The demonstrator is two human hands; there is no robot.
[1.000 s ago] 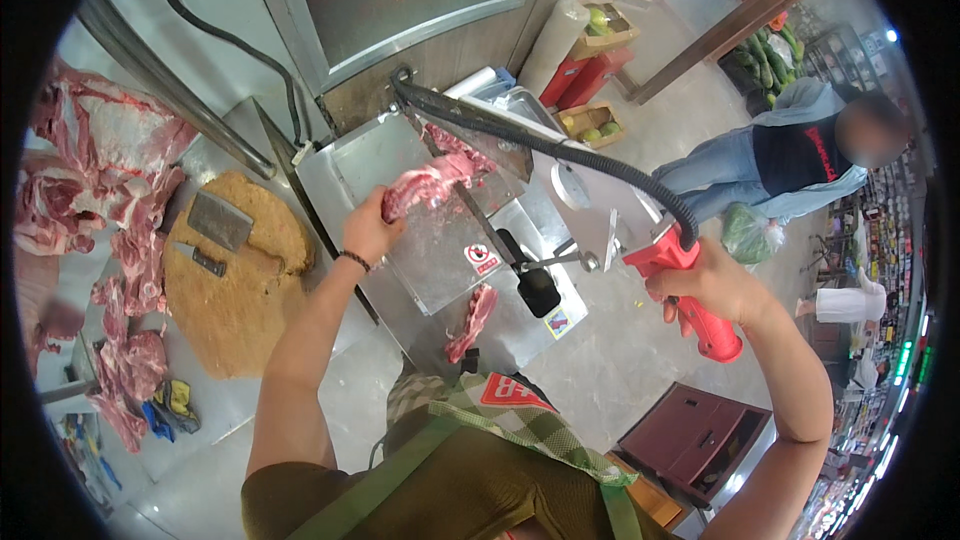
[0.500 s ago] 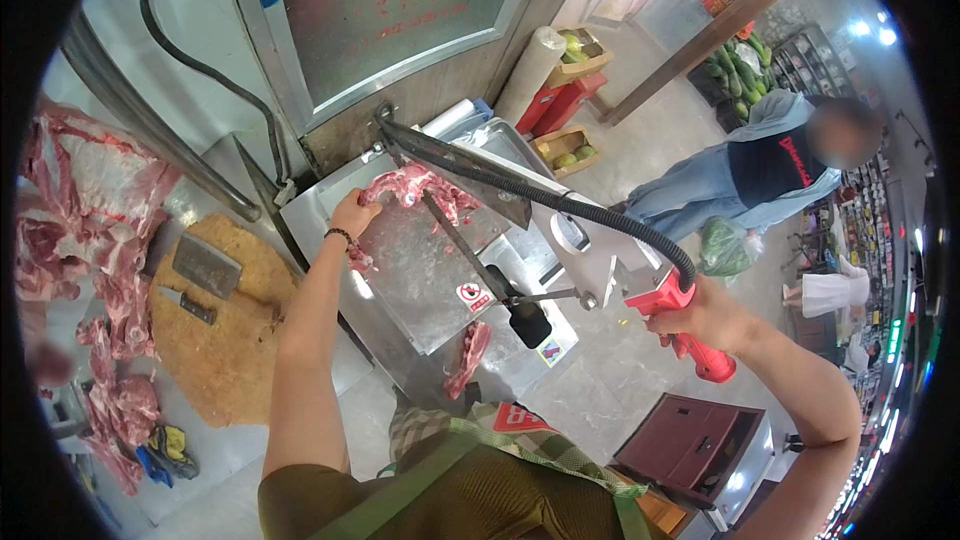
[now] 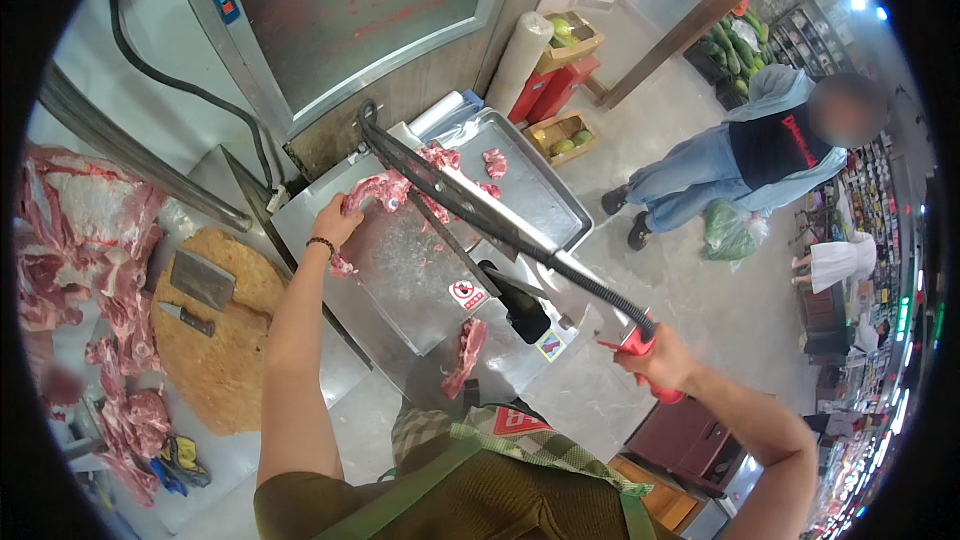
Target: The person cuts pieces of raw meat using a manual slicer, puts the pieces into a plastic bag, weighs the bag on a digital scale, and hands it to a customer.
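My left hand [image 3: 338, 224] is closed around the near end of a long piece of raw meat on the bone [image 3: 378, 190], which lies across the steel bed [image 3: 395, 270] of a hinged bone cutter. My right hand [image 3: 662, 360] grips the red handle [image 3: 634, 342] at the free end of the cutter's long lever arm, along which a black ribbed hose [image 3: 590, 285] runs. The lever passes over the far part of the meat and partly hides it. A separate strip of meat [image 3: 463, 360] lies at the machine's near edge.
A steel tray [image 3: 570, 202] beyond the lever holds small cut chunks [image 3: 495, 162]. At left, a cleaver [image 3: 203, 280] and small knife [image 3: 187, 320] rest on a round chopping block [image 3: 210, 380], beside large meat cuts [image 3: 90, 200]. A person [image 3: 770, 155] stands at right with a green bag [image 3: 735, 230].
My right hand has brought the lever handle down and to the left, so the arm sits lower over the meat. My left hand still holds the meat; the view has shifted slightly.
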